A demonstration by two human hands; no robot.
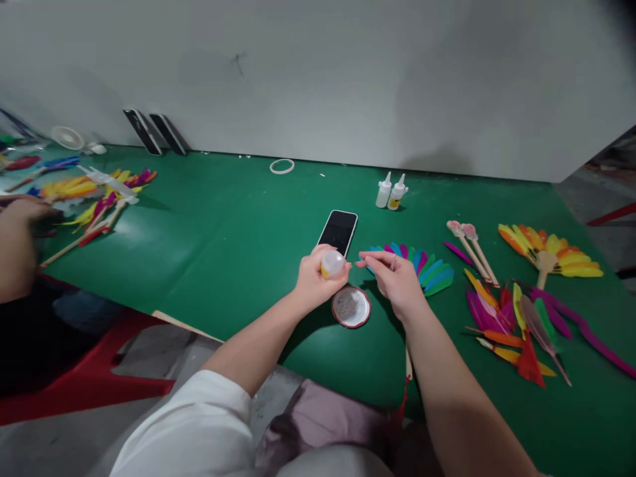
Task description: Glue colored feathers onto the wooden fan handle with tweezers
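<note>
My left hand (314, 277) is closed around a small white squeeze bottle (332, 264) with a yellow label, its rounded end facing me. Just to the right, my right hand (399, 281) has its thumb and fingers pinched together; whatever is between them is too small to make out. Below both hands lies a shallow round lid (351, 307) with a red rim and small greyish bits inside. Partly behind my right hand is a fan of blue, green and purple feathers (436, 273). Its wooden handle and red tassel (403, 401) show under my right forearm.
A phone (338, 228) lies beyond my left hand. Two glue bottles (390, 193) stand near the wall. To the right are two wooden sticks (474, 252), a yellow-orange feather fan (546, 255) and loose feathers (517, 331). A co-worker's arm (17, 245) is at the left.
</note>
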